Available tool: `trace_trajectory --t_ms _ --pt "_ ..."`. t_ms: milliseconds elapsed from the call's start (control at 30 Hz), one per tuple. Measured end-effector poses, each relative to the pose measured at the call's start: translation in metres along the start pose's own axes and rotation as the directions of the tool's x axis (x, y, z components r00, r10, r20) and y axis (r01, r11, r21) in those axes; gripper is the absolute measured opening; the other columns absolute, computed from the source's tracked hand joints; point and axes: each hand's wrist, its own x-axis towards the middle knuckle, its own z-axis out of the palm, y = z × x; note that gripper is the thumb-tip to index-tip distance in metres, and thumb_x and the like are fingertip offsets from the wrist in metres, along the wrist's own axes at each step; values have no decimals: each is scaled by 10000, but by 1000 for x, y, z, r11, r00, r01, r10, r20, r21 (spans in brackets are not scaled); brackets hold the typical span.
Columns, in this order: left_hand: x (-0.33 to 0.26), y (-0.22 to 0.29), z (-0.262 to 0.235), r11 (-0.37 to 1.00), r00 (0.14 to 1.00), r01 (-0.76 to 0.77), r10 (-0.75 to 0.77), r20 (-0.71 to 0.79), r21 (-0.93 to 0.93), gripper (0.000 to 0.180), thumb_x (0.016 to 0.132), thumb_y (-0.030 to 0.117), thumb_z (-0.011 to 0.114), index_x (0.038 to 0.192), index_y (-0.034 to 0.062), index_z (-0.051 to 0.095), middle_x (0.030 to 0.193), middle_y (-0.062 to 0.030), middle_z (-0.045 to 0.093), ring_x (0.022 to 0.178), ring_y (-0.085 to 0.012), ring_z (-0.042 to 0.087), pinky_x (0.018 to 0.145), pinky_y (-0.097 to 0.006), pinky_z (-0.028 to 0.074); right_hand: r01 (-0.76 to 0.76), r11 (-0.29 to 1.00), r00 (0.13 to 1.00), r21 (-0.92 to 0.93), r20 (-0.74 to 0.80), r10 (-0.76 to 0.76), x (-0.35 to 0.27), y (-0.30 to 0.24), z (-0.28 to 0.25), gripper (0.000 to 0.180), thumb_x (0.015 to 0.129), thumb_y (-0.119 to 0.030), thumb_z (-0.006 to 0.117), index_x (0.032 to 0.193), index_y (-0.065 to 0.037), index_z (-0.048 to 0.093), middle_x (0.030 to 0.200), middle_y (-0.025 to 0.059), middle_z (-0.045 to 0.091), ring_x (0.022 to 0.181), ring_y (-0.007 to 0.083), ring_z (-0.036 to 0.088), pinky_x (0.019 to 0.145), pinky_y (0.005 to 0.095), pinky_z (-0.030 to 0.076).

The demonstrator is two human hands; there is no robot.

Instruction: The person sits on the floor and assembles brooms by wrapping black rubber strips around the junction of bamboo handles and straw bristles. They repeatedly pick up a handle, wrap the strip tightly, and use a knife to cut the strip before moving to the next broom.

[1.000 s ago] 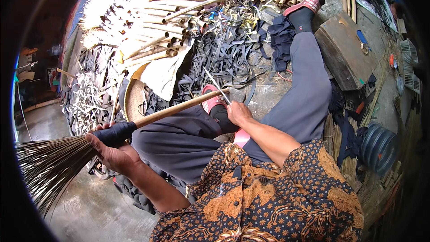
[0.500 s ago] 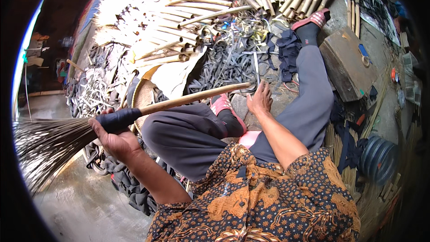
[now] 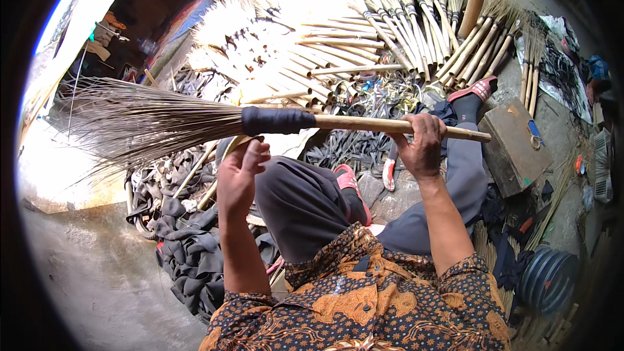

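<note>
A stick broom with a pale wooden handle (image 3: 364, 123), a black-wrapped neck (image 3: 276, 120) and long dark bristles (image 3: 156, 112) lies nearly level across my view, bristles to the left. My right hand (image 3: 419, 145) grips the handle toward its far right end, fingers wrapped over it. Just below the black wrapping is my left hand (image 3: 239, 172), raised with its fingers loosely bent and apart, not closed round the broom. On the ground beyond my legs lies a knife-like tool with a red and white handle (image 3: 389, 174), partly covered by the broom.
Finished brooms (image 3: 409, 32) lie in rows at the back. Dark rubber-like strips (image 3: 344, 149) heap in front of them, and more black scraps (image 3: 195, 253) lie left of my knee. A wooden box (image 3: 517, 149) stands by my right foot; a ribbed bluish container (image 3: 549, 277) is at right.
The broom has shifted up and right. My right hand, empty before, now grips its handle; my left hand has come off the black-wrapped neck. The view has also shifted.
</note>
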Motion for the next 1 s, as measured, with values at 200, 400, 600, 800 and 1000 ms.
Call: trace_trajectory --t_ms 200,400,600,800,1000 --pt "-1 35 -23 57 550 -487 795 255 871 686 765 281 892 1384 176 616 1389 -83 597 1352 -318 514 1197 -519 325 9 993 1000 -114 -20 -11 -5 24 -29 454 892 -514 749 1054 -100 657 942 56 607 930 273 591 947 466 388" --pt "75 45 2 -184 535 -664 560 632 725 518 778 189 803 1277 206 667 1052 -50 675 1063 -294 652 1020 -461 501 -112 991 979 -66 161 122 7 27 -39 569 828 -500 801 1191 -85 658 1052 80 658 1055 307 617 1021 479 386" --pt "143 -12 65 5 733 -641 301 610 767 537 832 283 829 1317 127 656 1069 -167 720 988 -394 688 847 -497 541 -267 964 955 12 -130 266 -29 75 -74 464 921 -333 763 1285 -61 670 1315 148 628 1278 347 562 1114 481 405" --pt "215 -141 114 458 793 -564 69 605 688 630 834 271 853 1366 115 554 1070 -191 733 946 -355 729 819 -447 567 -879 473 466 -55 -300 832 -181 167 -147 209 962 -202 681 975 -1 737 934 199 746 915 347 738 795 433 560" --pt "218 -267 181 762 821 -366 -5 570 535 598 867 184 862 1353 58 537 897 -87 705 779 -169 636 729 -329 534 -969 130 156 -210 -112 981 -317 221 -122 229 907 -242 743 1000 -35 782 973 174 779 957 309 755 879 402 571"
